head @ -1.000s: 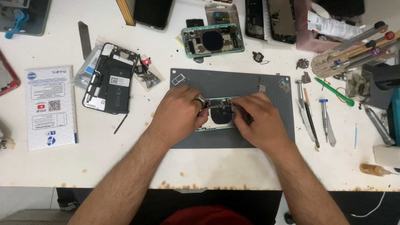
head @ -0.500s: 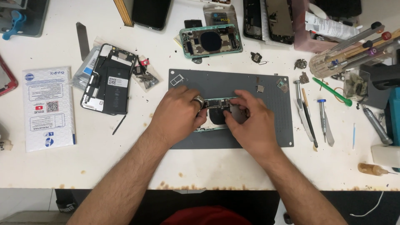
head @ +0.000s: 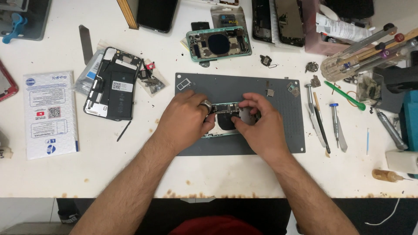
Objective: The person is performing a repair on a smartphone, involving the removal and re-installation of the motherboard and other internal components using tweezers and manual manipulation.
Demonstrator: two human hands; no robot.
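Observation:
An opened phone housing (head: 226, 121) with a pale green rim lies on a grey work mat (head: 244, 89) at the middle of the table. My left hand (head: 185, 122), with a ring on one finger, grips the housing's left end. My right hand (head: 259, 126) covers the right end, its thumb and fingertips pinched on the narrow circuit board (head: 224, 107) along the housing's top edge. Most of the housing is hidden under both hands.
Another opened phone with a black battery (head: 114, 85) lies to the left, beside a white printed packet (head: 50, 114). A green phone housing (head: 219, 43) sits behind the mat. Screwdrivers and tweezers (head: 322, 122) lie right of the mat, a tool holder (head: 361, 52) behind them. A small bottle (head: 387, 175) rests front right.
My right hand has shifted slightly left and its fingertips have closed over the board. My left hand stays on the housing.

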